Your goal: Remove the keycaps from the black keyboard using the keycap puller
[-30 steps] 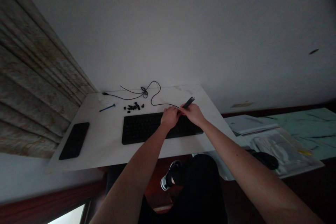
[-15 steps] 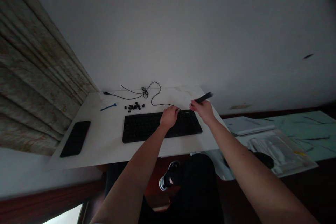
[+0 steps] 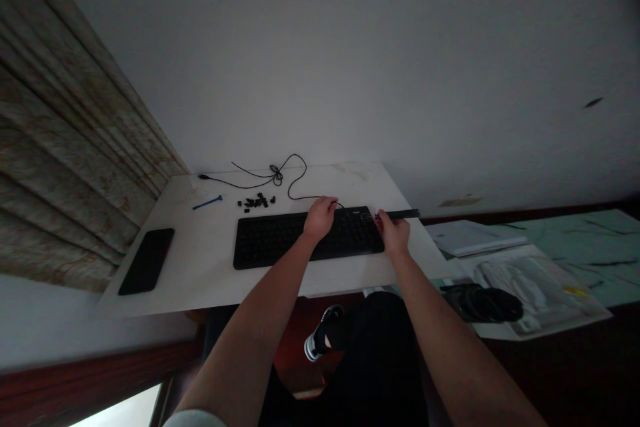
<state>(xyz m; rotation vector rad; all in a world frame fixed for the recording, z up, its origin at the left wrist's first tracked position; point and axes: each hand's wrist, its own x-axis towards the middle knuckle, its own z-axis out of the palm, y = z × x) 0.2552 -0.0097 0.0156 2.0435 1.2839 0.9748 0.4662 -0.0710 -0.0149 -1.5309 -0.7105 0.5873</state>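
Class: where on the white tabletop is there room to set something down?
Bare: between the flat black rectangular device and black rectangular keyboard; also the far-right corner, right of the thin black cable. Crowded: behind the keyboard's left half, where small black pieces lie near that cable and slim blue tool.

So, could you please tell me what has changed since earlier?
The right hand moved right, away from the left hand, to the right end of the keyboard, still holding the black tool, now pointing right. The keyboard, small black pieces and blue tool stayed put.
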